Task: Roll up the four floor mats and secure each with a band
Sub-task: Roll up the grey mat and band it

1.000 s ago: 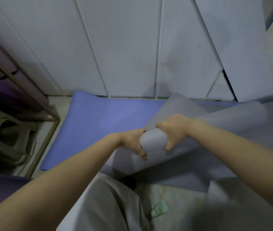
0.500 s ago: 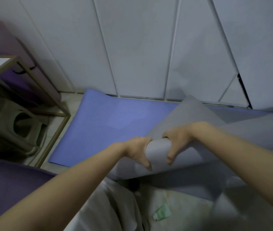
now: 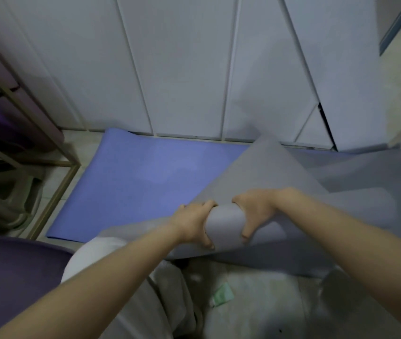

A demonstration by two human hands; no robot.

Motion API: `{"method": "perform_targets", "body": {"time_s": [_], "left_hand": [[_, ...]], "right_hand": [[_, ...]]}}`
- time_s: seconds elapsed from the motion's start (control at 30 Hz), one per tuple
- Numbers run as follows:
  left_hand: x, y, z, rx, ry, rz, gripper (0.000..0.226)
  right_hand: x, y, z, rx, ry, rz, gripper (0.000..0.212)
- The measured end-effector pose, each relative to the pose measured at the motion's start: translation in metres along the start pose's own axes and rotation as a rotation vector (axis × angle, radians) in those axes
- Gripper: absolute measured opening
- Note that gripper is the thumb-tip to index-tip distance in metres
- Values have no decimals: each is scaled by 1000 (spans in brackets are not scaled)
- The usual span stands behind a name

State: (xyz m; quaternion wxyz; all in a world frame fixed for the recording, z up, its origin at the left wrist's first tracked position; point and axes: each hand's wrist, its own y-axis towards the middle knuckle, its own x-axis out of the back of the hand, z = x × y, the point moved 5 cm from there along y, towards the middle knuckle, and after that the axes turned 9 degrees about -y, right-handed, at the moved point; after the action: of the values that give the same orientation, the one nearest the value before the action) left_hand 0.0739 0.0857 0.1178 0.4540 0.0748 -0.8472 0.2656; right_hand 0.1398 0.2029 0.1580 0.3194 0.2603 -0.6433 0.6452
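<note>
Both hands clamped on the end of a half-rolled grey mat, held up off the floor

Left hand has its fingers curled round the very end of the grey mat, and the right hand grips the roll right next to it, so it's a two-handed hold with the hands nearly touching. The roll runs off to the right, and a loose flap of the same mat sticks up in a peak behind the knuckles. Underneath and to the left, a blue mat lies flat along the white panel doors. A purple mat fills the lower left corner. Small green tube on the floor by the person's knees, and a metal frame with a stool under it off to the left.
</note>
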Motion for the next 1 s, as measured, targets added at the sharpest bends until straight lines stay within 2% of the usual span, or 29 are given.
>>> {"method": "perform_targets", "body": {"time_s": [0.07, 0.13, 0.3, 0.37, 0.5, 0.63, 0.73, 0.87, 0.93, 1.0], "left_hand": [[-12, -8, -2, -48, 33, -126, 81], [-16, -12, -4, -58, 14, -158, 77], [-8, 1, -12, -59, 67, -65, 60], [-5, 11, -14, -62, 44, -2, 62], [6, 32, -22, -76, -45, 138, 65], [10, 42, -35, -127, -13, 239, 71], [6, 42, -36, -139, 36, 194, 72], [-8, 34, -29, -178, 126, 18, 85], [-16, 28, -24, -154, 141, -81, 94], [-21, 22, -21, -104, 78, -109, 91]], "right_hand": [[-4, -1, -3, -14, 29, 22, 68], [-8, -2, -4, -25, 62, 61, 64], [-16, -7, -8, -67, 120, 129, 63], [-15, -12, -14, -87, 80, 57, 68], [-17, -21, -19, -153, -271, -248, 77], [-26, -27, -30, -193, -187, -306, 73], [-27, -26, -39, -212, -113, -262, 72], [-24, -23, -44, -217, -93, -204, 73], [-21, -18, -44, -203, -79, -177, 72], [-20, -13, -43, -175, -58, -134, 71]]}}
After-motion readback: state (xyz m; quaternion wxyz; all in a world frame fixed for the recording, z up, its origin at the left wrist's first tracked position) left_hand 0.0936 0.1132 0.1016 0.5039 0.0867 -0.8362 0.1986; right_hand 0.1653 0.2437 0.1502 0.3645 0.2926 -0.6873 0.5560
